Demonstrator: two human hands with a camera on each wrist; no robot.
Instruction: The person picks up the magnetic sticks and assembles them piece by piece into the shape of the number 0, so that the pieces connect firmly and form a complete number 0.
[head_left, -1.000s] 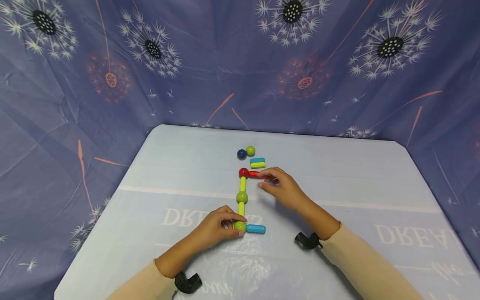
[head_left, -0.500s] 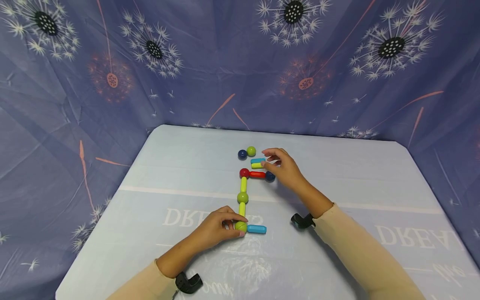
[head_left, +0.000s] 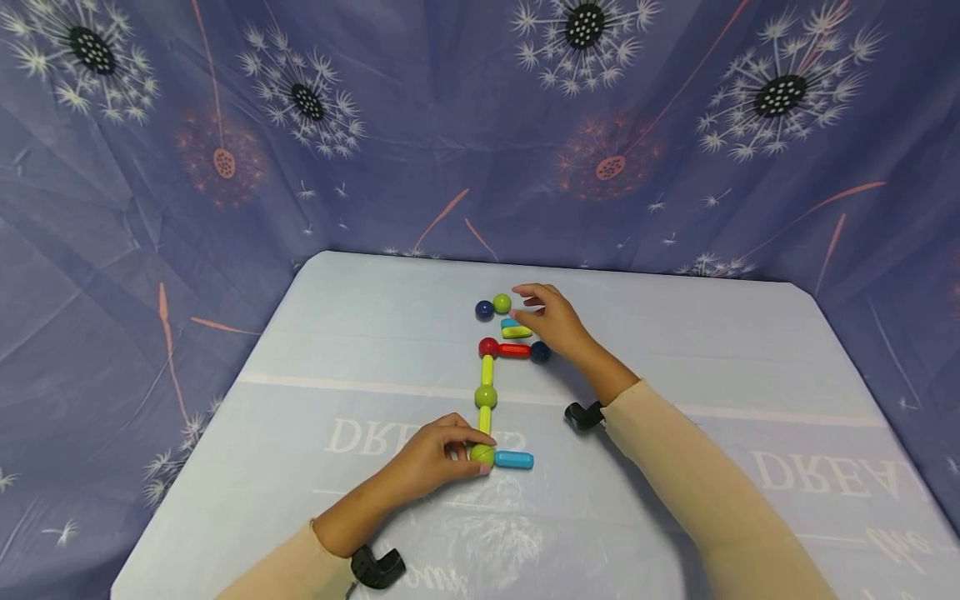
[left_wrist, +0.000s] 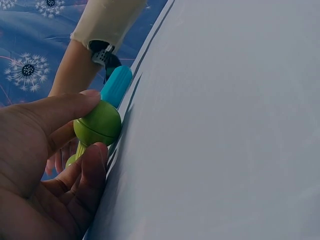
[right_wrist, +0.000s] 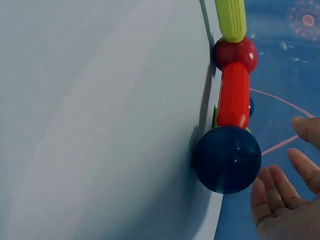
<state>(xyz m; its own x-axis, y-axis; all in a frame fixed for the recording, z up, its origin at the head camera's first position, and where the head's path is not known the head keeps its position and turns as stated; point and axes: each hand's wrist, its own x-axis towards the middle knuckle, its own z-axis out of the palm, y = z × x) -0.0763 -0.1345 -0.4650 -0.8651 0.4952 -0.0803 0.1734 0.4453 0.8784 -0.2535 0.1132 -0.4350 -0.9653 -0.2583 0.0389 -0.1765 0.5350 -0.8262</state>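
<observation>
Between thumb and fingers, my left hand point(head_left: 435, 454) pinches a green ball point(left_wrist: 100, 122) at the near end of a joined chain. A blue rod point(head_left: 514, 460) points right from that ball. Away from me run a yellow-green rod, a green ball point(head_left: 486, 396), another yellow-green rod point(head_left: 487, 370) and a red ball point(head_left: 488, 347). From there a red rod point(right_wrist: 233, 95) leads right to a dark blue ball point(right_wrist: 227, 160). My right hand point(head_left: 553, 321) holds nothing, its fingers parted beside a loose blue rod point(head_left: 511, 322), a loose yellow-green rod point(head_left: 516, 332) and a loose green ball point(head_left: 502, 303).
A loose dark blue ball point(head_left: 484, 310) lies left of the loose green one. Everything rests on a white-covered table point(head_left: 300, 333) with faint lettering. Behind its far edge hangs a blue dandelion-print cloth point(head_left: 420, 125). Each wrist wears a black camera point(head_left: 377, 567).
My right hand has left the red rod's end, where the dark blue ball now shows, and moved away from me toward the loose pieces. The left hand stays in place.
</observation>
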